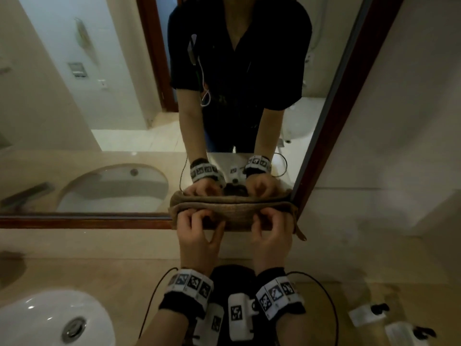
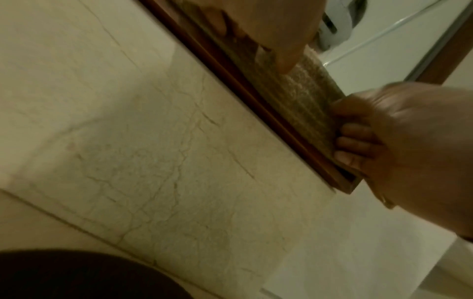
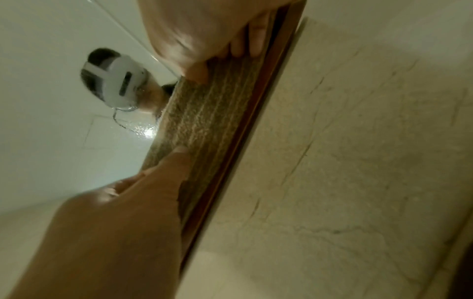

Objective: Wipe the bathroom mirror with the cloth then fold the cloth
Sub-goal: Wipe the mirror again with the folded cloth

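Note:
A brown ribbed cloth [image 1: 237, 211] is bunched into a long strip against the bottom right corner of the mirror [image 1: 99, 96], over its dark wooden frame [image 1: 74, 222]. My left hand [image 1: 199, 218] grips the strip's left part, fingers curled over its top edge and thumb below. My right hand [image 1: 269, 218] grips the right part the same way. A loose cloth corner hangs at the right end. In the left wrist view the cloth [image 2: 307, 97] lies along the frame, with the right hand [image 2: 371, 141] curled on it. In the right wrist view the cloth [image 3: 204, 121] runs between both hands.
A white basin [image 1: 50, 318] with a metal drain sits at the lower left of the marble counter [image 1: 124, 258]. Small packaged toiletries [image 1: 366, 313] lie at the lower right. A tiled wall [image 1: 399, 146] stands right of the mirror. A dark object [image 1: 234, 273] shows between my wrists.

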